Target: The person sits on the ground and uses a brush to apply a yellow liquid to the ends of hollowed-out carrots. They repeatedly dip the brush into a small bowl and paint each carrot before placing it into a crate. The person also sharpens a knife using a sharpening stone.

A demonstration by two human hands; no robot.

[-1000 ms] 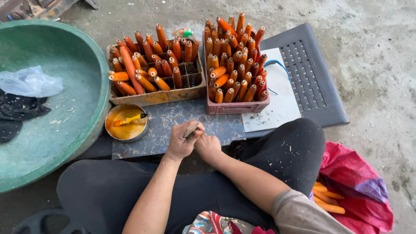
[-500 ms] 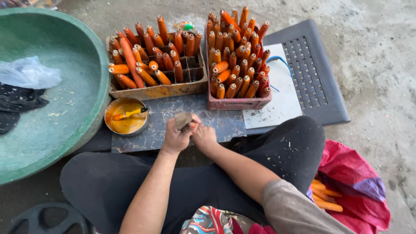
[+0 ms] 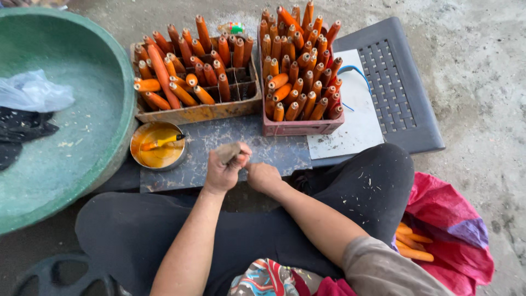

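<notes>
Black trousers fill the near foreground, and just above the lap both hands meet over the edge of a dark slab (image 3: 219, 145) lying on the floor. Left hand (image 3: 223, 171) pinches a small grey-brown piece (image 3: 228, 152) between thumb and fingers; right hand (image 3: 262, 176) is curled shut beside it, touching it at most by the fingertips. That piece looks light, thin and probably bendable, best held by its edges with a gentle pinch. Beyond sit a yellow paste bowl (image 3: 158, 148), two crates of orange tubes (image 3: 298, 66), and a green basin (image 3: 82, 109).
</notes>
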